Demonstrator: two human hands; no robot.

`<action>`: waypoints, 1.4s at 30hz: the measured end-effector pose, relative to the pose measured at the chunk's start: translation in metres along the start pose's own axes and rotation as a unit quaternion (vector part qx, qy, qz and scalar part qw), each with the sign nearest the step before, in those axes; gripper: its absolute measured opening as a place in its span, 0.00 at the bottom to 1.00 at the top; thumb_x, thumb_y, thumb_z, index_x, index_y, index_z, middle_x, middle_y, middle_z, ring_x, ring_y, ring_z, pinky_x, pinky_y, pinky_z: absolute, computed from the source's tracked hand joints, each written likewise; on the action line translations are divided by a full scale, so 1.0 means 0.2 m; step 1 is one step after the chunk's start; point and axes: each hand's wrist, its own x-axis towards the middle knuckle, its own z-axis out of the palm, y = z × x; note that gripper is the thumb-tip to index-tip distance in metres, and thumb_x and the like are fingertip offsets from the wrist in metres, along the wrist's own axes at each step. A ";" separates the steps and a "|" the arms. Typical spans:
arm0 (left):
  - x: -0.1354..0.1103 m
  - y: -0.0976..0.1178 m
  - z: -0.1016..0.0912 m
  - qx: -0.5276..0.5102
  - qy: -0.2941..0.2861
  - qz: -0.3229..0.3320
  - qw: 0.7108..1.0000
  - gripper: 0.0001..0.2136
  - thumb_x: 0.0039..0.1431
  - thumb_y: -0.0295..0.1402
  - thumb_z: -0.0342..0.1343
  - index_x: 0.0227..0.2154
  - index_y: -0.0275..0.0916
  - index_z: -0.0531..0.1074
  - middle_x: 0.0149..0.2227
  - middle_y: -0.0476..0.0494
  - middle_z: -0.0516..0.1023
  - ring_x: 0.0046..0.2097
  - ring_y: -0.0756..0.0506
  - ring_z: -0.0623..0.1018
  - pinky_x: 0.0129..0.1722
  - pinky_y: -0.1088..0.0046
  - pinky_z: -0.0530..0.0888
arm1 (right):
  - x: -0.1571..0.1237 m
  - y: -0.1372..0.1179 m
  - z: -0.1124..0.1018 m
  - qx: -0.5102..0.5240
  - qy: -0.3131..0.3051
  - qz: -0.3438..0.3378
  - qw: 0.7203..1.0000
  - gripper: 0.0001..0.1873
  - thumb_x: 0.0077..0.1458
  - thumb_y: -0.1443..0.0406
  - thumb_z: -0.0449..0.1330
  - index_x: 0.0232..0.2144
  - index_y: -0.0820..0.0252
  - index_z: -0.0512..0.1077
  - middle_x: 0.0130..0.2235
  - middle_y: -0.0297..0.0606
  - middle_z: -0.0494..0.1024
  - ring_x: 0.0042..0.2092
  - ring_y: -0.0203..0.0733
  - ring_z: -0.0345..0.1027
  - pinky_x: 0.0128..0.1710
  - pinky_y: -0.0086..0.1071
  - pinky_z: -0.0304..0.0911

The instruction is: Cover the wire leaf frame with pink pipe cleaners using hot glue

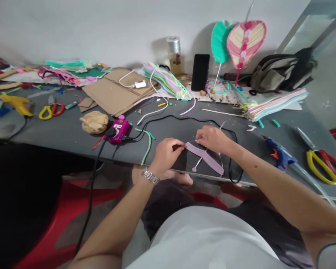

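the lilac strip [212, 163] slants lengthwise from far left to near right. the left hand [167, 154] pinches its far end; the right hand [214, 138] has fingertips together, contents unclear.

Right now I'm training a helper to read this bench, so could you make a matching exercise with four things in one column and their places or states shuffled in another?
1. Lilac strip
2. Purple socket block
3. Blue glue gun
4. Black phone

A. Left of the large scissors
B. Standing upright near the wall
C. One end at the left hand's fingertips
D. Beside the tan lump

Pairs: 1-C, 2-D, 3-A, 4-B
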 end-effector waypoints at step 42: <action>0.03 -0.04 0.08 0.106 -0.002 0.064 0.992 0.02 0.65 0.29 0.57 0.38 0.41 0.75 0.33 0.47 0.74 0.37 0.44 0.74 0.38 0.68 0.68 | 0.06 0.11 0.14 0.043 0.081 -0.124 0.988 0.08 0.64 0.66 0.60 0.30 0.58 0.69 0.32 0.36 0.73 0.37 0.43 0.61 0.41 0.37 0.50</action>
